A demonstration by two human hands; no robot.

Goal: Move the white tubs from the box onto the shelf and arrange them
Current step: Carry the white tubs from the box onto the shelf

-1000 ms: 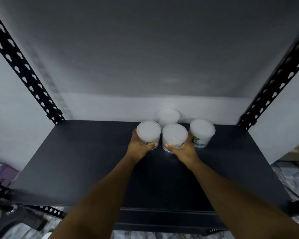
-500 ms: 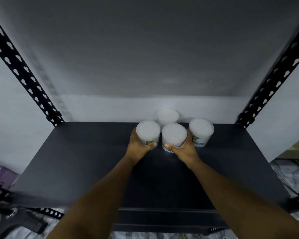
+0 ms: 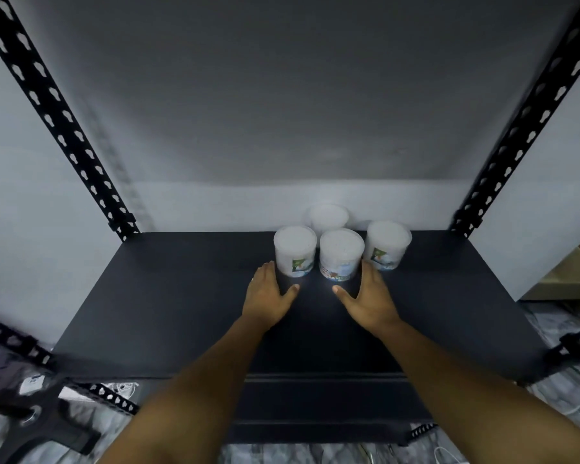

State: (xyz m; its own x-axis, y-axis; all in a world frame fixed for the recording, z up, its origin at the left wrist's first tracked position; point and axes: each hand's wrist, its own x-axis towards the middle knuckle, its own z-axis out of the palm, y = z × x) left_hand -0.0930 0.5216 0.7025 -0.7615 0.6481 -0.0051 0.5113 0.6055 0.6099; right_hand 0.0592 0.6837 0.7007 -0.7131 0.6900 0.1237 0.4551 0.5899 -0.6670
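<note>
Tubs (image 3: 339, 252) upright on shelf (image 3: 181, 296), fingers (image 3: 265, 272) beside (barely apart)

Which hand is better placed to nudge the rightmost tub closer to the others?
Right. The right hand lies open just below the rightmost tub; the left hand sits across the group.

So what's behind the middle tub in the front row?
Behind the middle tub stands a fourth tub, near the wall. Only its lid and upper side show; its lower part and label are covered.
</note>
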